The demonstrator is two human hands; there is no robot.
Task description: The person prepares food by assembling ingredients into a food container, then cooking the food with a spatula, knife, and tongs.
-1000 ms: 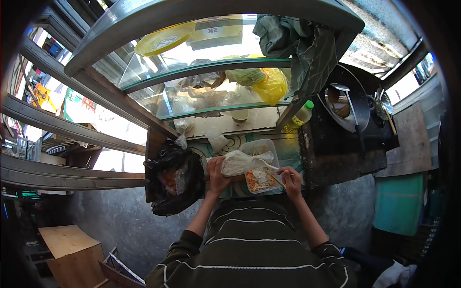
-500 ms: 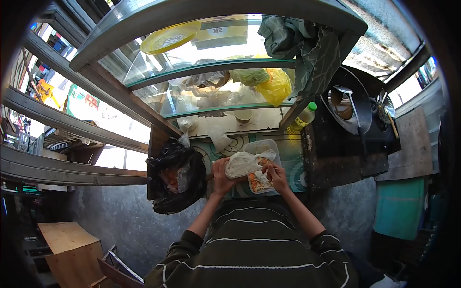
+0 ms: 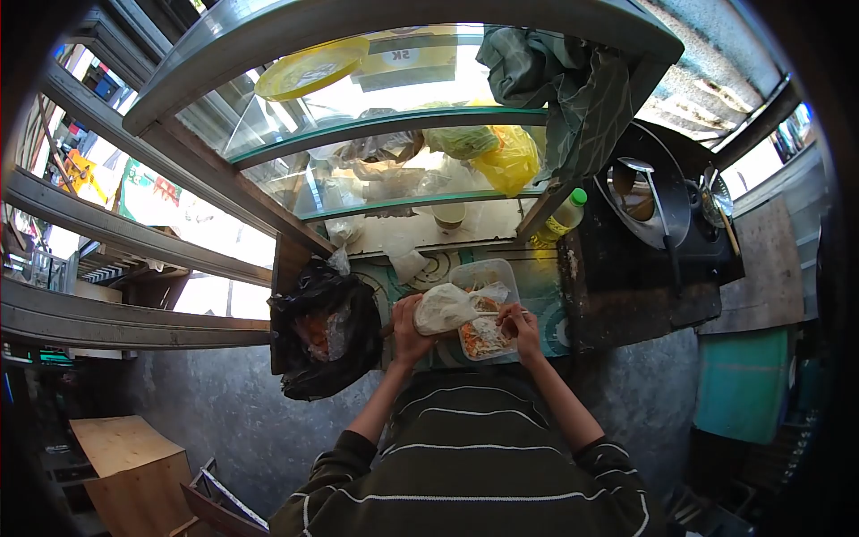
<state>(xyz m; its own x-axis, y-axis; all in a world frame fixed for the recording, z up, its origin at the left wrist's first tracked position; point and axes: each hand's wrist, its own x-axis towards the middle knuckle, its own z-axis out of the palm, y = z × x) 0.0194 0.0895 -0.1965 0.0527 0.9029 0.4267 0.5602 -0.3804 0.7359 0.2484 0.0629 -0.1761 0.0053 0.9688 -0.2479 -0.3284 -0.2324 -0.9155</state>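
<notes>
A clear plastic bag of white powder is gripped by my left hand, its fingers wrapped round the bag's left side. The bag's mouth leans over a clear plastic tub. Inside the tub lies an orange shredded mix with white powder on top. My right hand is closed in a pinch at the tub's right side; what its fingers hold, if anything, I cannot make out. Left of my left hand stands a black plastic bag, open at the top, with something reddish inside.
A glass display case rises in front, holding a yellow plastic bag. A bottle with a green cap stands beside the case's right post. Further right, a pan with a ladle sits on a stove.
My right hand has moved slightly right, from over the mix towards the tub's edge. More white powder lies on the mix. The bag has tilted slightly; my left hand still holds it.
</notes>
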